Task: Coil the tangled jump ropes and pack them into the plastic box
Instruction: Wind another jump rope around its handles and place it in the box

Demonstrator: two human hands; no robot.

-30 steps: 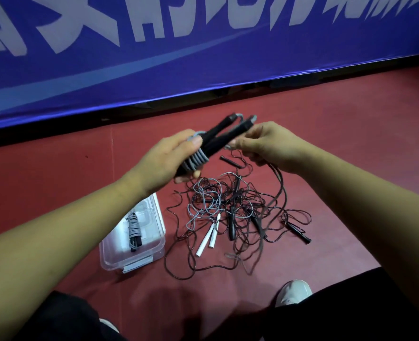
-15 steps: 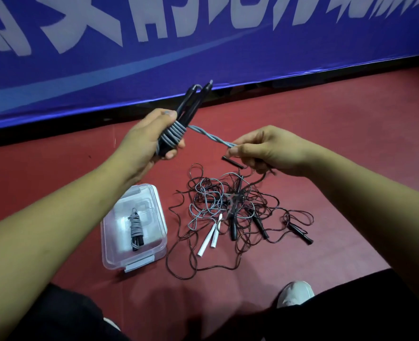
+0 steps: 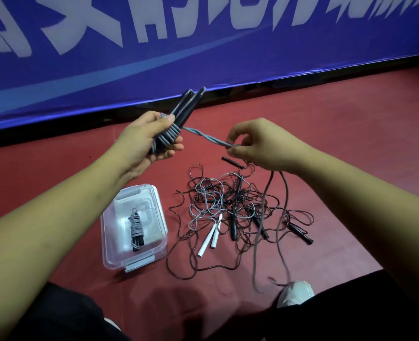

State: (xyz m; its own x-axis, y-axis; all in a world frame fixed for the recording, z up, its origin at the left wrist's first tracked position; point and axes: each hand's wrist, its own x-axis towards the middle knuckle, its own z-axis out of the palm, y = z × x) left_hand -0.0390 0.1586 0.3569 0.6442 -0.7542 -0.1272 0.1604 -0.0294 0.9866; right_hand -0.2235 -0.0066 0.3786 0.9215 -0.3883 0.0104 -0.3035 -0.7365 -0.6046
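jump rope (image 3: 169,137), its grey cord wound round the black handles (image 3: 188,102), was gripped in the left hand (image 3: 142,141) over the red floor (image 3: 56,168). the right hand (image 3: 260,146) pinched the twisted cord (image 3: 208,139), pulled taut since a second before, its tail hanging loose, so wrapping likely went on. the banner (image 3: 203,57) had white lettering, cropped and unreadable.

Dim, even light; soft shadows under the arms; wide-angle bending at edges; slight blur

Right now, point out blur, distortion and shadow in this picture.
Head view: the loose cord below the right hand smears with motion blur; the wide lens bows the blue banner; soft shadow darkens the red floor at bottom centre; the plastic box is sharp.
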